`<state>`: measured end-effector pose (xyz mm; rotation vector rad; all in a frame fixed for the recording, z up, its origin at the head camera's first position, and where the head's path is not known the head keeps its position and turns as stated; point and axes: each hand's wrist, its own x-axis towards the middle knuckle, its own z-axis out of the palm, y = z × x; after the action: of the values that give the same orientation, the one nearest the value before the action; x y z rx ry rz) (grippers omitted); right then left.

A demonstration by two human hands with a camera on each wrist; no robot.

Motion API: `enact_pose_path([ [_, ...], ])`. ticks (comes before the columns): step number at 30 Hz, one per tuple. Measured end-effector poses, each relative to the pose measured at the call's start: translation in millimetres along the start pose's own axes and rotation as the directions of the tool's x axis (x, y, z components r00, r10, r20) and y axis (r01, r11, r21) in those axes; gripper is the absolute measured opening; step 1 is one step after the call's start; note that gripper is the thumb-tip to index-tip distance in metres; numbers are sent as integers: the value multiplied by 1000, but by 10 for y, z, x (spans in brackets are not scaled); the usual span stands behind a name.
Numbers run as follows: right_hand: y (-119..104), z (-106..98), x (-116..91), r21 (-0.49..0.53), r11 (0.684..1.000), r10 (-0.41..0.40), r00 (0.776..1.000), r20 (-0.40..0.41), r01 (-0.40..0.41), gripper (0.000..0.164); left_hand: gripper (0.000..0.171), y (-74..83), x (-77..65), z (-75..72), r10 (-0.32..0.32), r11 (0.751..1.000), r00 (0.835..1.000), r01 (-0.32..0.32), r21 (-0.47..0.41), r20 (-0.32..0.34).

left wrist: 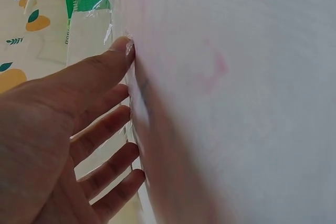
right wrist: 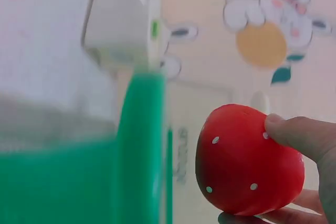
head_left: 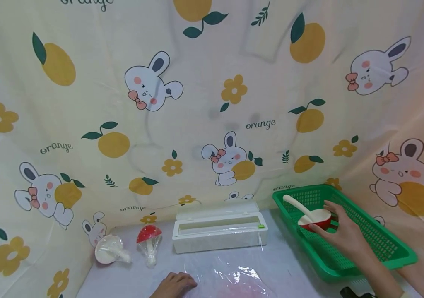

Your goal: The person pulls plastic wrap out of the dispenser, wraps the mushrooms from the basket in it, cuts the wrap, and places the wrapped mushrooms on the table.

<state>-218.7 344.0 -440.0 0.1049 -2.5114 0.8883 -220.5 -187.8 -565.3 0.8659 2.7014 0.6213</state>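
Over the green basket [head_left: 331, 258], my right hand [head_left: 346, 234] grips a toy mushroom [head_left: 320, 223] by its cap, thumb on one side and fingers on the other. The cap is red with white dots; its pale underside faces up and the white stem points up and left. My left hand [head_left: 174, 285] rests with fingertips on a sheet of clear plastic wrap [head_left: 230, 277] on the table. In the left wrist view, the fingers [left wrist: 113, 127] lie spread and nearly straight against it. Two wrapped mushrooms lie at left: one red-capped mushroom [head_left: 149, 244] and one pale-side-up mushroom [head_left: 111, 250].
A white wrap dispenser box [head_left: 219, 244] with a raised lid and a green slider [head_left: 261, 226] stands at the back centre. The basket stands to its right by the wall. A patterned cloth [head_left: 197, 136] hangs behind and along both sides of the white table [head_left: 130, 285].
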Motion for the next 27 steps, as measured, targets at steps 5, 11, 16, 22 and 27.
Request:
enact_pose_path([
  [5,-231,152,-55,48,998,-52,999,12,51,90,41,31,-39,-26,64,998,997,-63,13,-31],
  [11,-458,360,-109,98,992,-91,995,50,86,88,21,66,-55,-41,19,998,999,-21,-55,-34],
  [16,-588,562,-158,145,973,-189,981,51,180,87,8,24,-51,-63,20,996,1000,-22,-84,-17],
  [22,-750,840,-229,173,963,-225,969,102,205,86,6,-21,-30,-56,25,996,998,-20,-86,61],
  [27,-816,1064,-278,263,936,-283,944,167,234,85,7,-88,-34,17,58,998,995,-56,-32,81],
])
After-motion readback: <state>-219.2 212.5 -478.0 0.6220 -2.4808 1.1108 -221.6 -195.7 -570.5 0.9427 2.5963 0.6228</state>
